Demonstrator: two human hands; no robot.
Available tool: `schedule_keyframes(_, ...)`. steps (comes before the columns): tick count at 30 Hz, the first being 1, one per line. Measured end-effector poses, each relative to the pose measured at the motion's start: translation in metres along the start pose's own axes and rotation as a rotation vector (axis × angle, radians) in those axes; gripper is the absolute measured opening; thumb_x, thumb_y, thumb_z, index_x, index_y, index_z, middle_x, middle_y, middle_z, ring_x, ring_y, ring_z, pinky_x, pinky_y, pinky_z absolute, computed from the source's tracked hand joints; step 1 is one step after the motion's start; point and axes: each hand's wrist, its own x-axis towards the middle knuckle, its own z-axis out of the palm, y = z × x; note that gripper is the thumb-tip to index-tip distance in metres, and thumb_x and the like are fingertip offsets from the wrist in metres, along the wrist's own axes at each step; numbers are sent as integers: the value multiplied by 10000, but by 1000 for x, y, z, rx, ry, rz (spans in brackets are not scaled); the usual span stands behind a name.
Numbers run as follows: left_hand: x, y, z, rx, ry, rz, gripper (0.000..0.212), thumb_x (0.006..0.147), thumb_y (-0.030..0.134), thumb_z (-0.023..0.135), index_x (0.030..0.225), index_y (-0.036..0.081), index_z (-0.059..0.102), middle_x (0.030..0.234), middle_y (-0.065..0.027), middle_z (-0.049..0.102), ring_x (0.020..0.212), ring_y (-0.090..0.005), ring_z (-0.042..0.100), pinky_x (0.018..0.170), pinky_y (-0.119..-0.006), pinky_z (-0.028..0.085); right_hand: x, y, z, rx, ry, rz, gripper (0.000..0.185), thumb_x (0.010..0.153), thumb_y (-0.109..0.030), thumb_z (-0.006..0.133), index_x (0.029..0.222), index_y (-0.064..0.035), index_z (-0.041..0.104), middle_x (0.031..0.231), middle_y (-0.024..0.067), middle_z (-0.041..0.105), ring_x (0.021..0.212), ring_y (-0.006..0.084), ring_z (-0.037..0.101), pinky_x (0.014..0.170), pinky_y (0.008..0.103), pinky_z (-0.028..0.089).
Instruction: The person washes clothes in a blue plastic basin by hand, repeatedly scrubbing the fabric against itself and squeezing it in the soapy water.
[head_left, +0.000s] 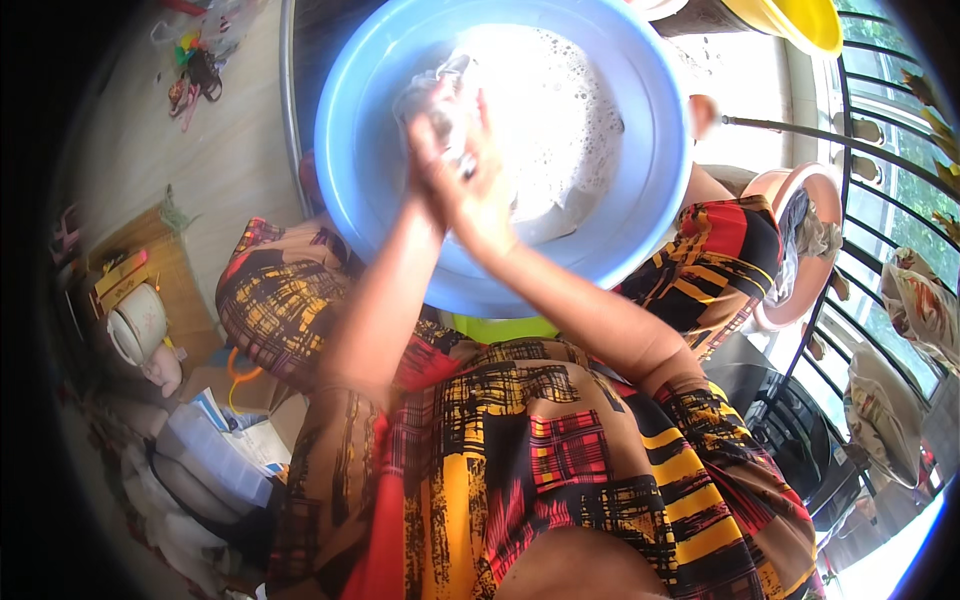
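Note:
A large blue plastic basin (654, 180) stands before me, holding sudsy water (559, 112) that glares white. My left hand (431, 161) and my right hand (480, 161) are pressed together over the basin's left half, with a wet, whitish cloth (439, 97) bunched between them. Both hands are slightly blurred. More pale fabric (574, 210) seems to lie in the water near the lower right. Part of the cloth is hidden behind the fingers.
A pink tub (814, 300) with clothes stands at right beside black railings (844, 187). A yellow basin (814, 30) is at upper right, and something bright green (502, 328) lies below the blue basin. Boxes, papers and toys lie at left.

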Motion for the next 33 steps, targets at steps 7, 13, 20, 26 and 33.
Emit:
schedule_keyframes(7, -1, -11, 14, -10, -108, -160, 383, 875, 236, 454, 1182, 9, 444, 1108, -107, 527, 963, -197, 553, 821, -307, 468, 44, 2, -21, 113, 136, 184, 511, 828, -309, 537, 1239, -14, 467, 1350, 201, 356, 1247, 310, 346, 1022, 377, 274)
schedule_keyframes(13, 2, 1, 4, 164, 3, -92, 380, 877, 359, 476, 1081, 40, 507, 928, -50, 561, 840, -143, 547, 718, -278, 462, -7, -15, -1, 20, -85, -5, 491, 848, -362, 513, 1250, -82, 480, 1378, 210, 306, 1285, 320, 284, 1040, 396, 240)
schedule_keyframes(20, -14, -3, 27, 162, 52, -173, 433, 904, 370, 424, 1157, 25, 489, 1084, -87, 543, 976, -182, 526, 905, -321, 388, 16, 12, -21, 32, 77, 161, 508, 803, -289, 567, 1232, -33, 475, 1304, 213, 395, 1240, 318, 341, 1021, 389, 265)
schedule_keyframes(26, -15, -9, 27, 204, 125, -196, 424, 910, 305, 387, 1239, 39, 416, 1202, -100, 496, 1120, -223, 474, 984, -340, 348, 29, -12, -24, -22, 48, 288, 553, 781, -335, 589, 1228, -27, 482, 1185, 230, 511, 1141, 334, 464, 972, 356, 337)
schedule_keyframes(33, -3, 5, 10, 114, -52, -108, 438, 904, 336, 391, 1198, 16, 454, 1142, -119, 531, 1062, -209, 516, 863, -350, 462, -14, -34, -13, -64, -47, -287, 456, 819, -288, 527, 1181, -11, 514, 1240, 226, 469, 1217, 339, 390, 1011, 428, 290)
